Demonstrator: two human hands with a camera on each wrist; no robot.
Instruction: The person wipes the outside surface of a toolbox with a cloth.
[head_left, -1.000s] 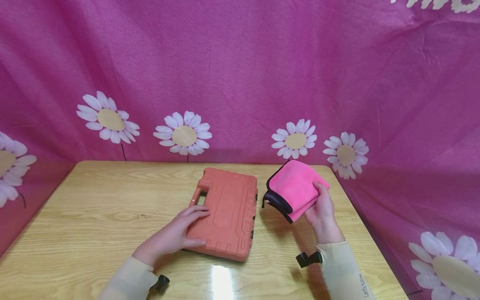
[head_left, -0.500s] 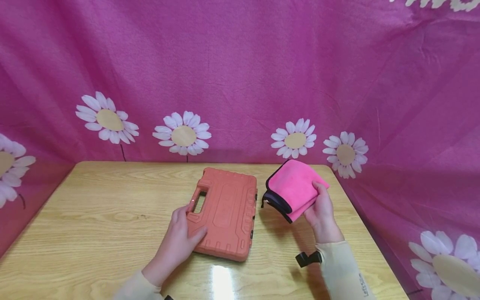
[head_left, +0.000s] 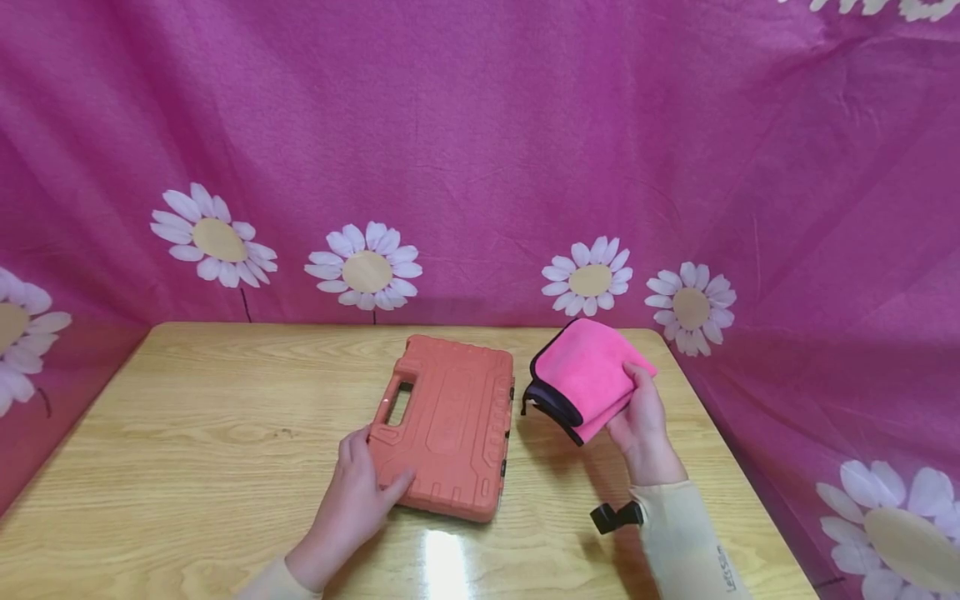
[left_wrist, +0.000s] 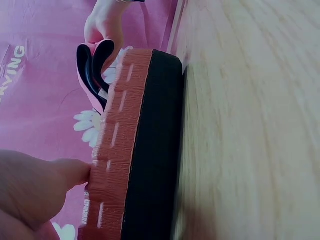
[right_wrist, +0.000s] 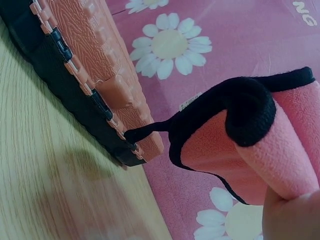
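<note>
An orange-red plastic tool case (head_left: 450, 408) with a built-in carry handle lies flat on the table. My left hand (head_left: 352, 492) holds its near left corner, with the thumb on the top face and the fingers at the left side. In the left wrist view the case's black lower half (left_wrist: 157, 150) shows beneath its orange lid. My right hand (head_left: 643, 429) grips a folded pink cloth (head_left: 588, 371) with black edging, raised above the table to the right of the case. A black hanging loop (right_wrist: 147, 131) sticks out from the cloth in the right wrist view.
The wooden table (head_left: 225, 417) reaches back to a magenta curtain (head_left: 480, 150) printed with white daisies, which also hangs along both sides. Dark latches (right_wrist: 101, 104) line the case's right side. A black wrist mount (head_left: 615, 518) sits on my right sleeve.
My left hand has slid off the case's top face towards its near left edge, below the handle. The right hand, cloth and case stay almost where they were.
</note>
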